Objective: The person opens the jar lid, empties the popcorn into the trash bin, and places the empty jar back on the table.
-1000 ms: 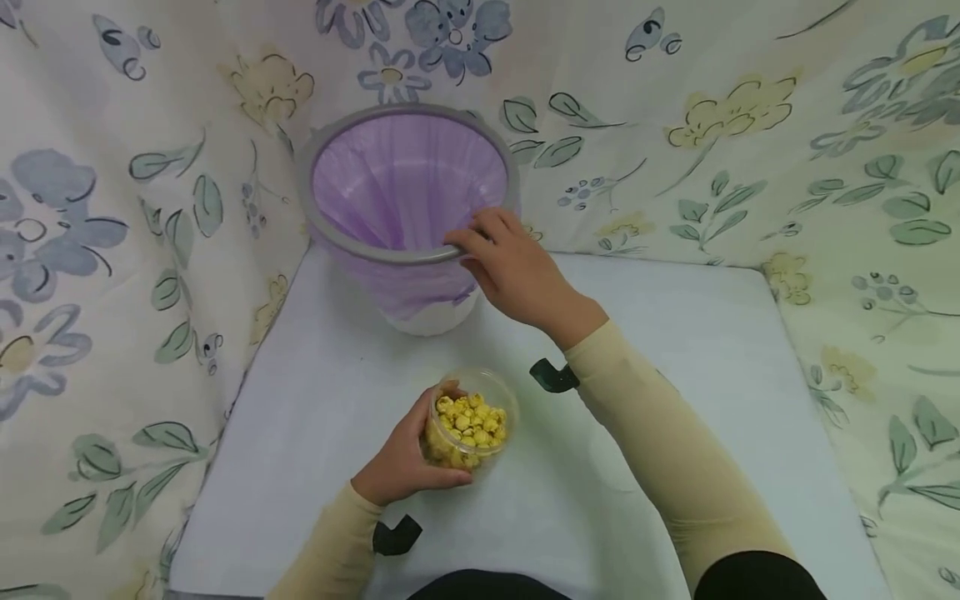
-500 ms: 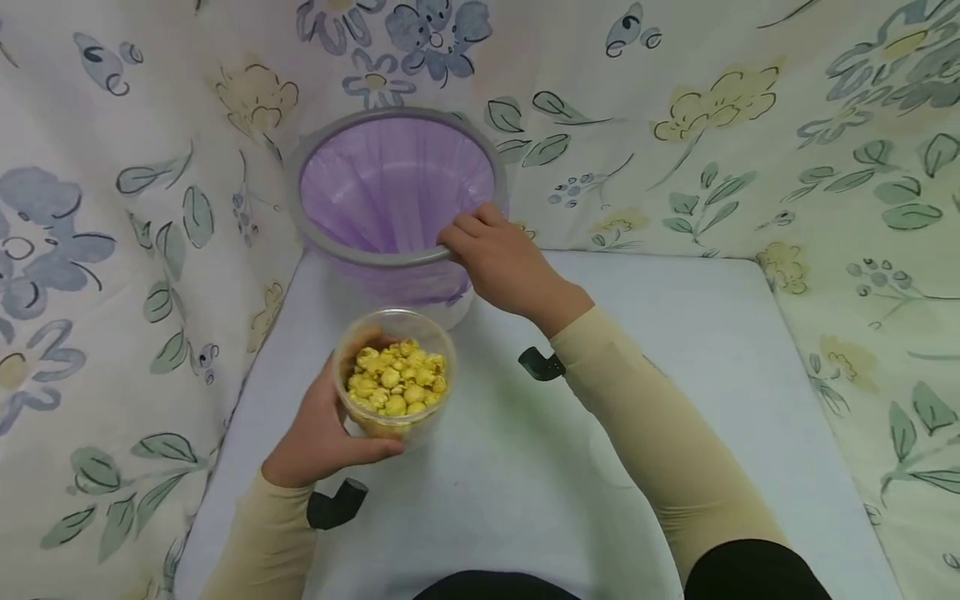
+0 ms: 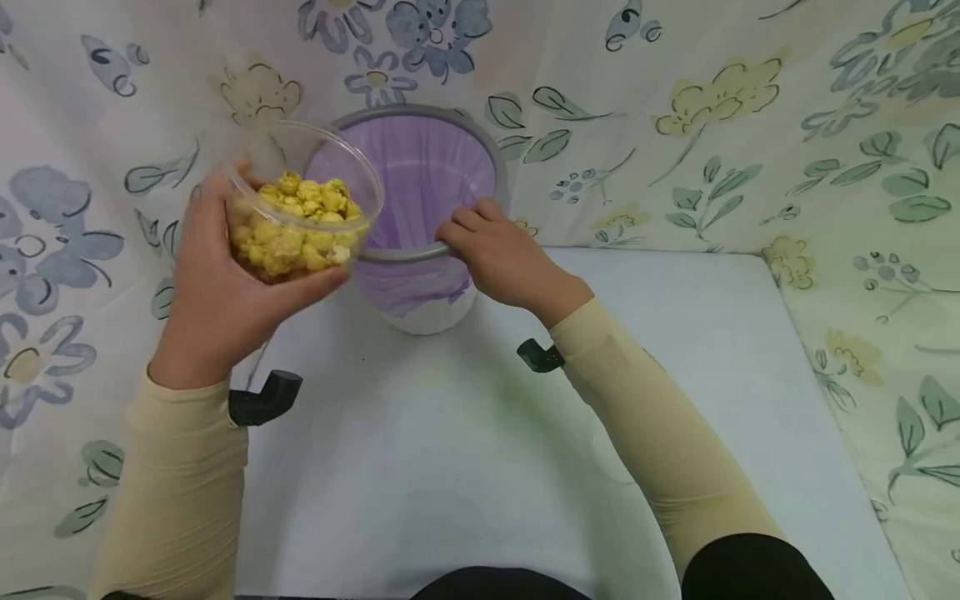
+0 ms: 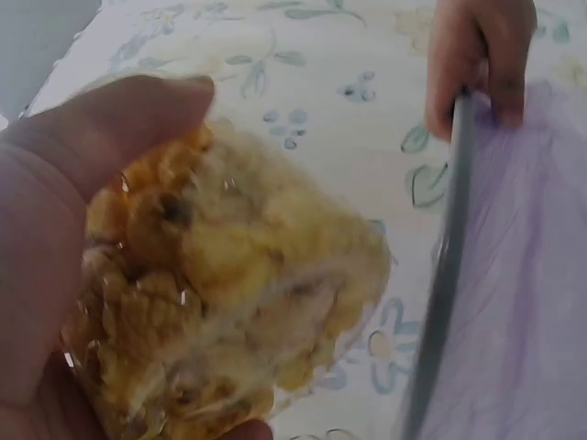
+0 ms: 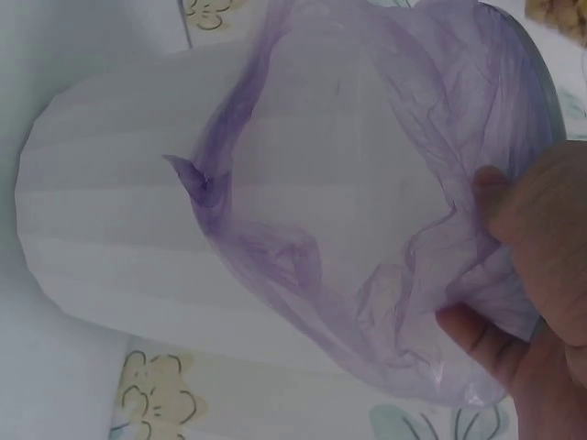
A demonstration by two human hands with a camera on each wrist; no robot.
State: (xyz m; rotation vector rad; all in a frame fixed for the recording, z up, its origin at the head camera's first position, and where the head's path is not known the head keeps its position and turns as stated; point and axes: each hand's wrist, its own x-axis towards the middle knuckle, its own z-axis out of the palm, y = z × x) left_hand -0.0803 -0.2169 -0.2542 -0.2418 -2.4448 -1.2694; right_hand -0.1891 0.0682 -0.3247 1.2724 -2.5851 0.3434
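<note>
In the head view my left hand point(image 3: 225, 292) grips a clear round plastic tub point(image 3: 360, 179) of yellow popcorn point(image 3: 300, 225), raised and tilted slightly toward the bin, its right side overlapping the bin's rim. From the left wrist view, thumb and fingers wrap the tub's wall. My right hand point(image 3: 502, 262) holds the grey rim point(image 3: 408, 255) of a white trash bin point(image 3: 429, 319), fingers hooked over its near right edge. A purple bag point(image 3: 427, 175) lines the bin and folds down outside; in the right wrist view the bag's loose edge point(image 5: 211, 188) hangs against the white wall.
The bin stands at the back of a white table point(image 3: 420, 450). Floral cloth point(image 3: 585, 50) rises behind it and along both sides. A faint round clear lid-like disc point(image 3: 611, 454) lies on the table by my right forearm.
My left hand has lifted the popcorn tub off the table area, moving it up and left to the bin's left side. My right hand stays on the rim.
</note>
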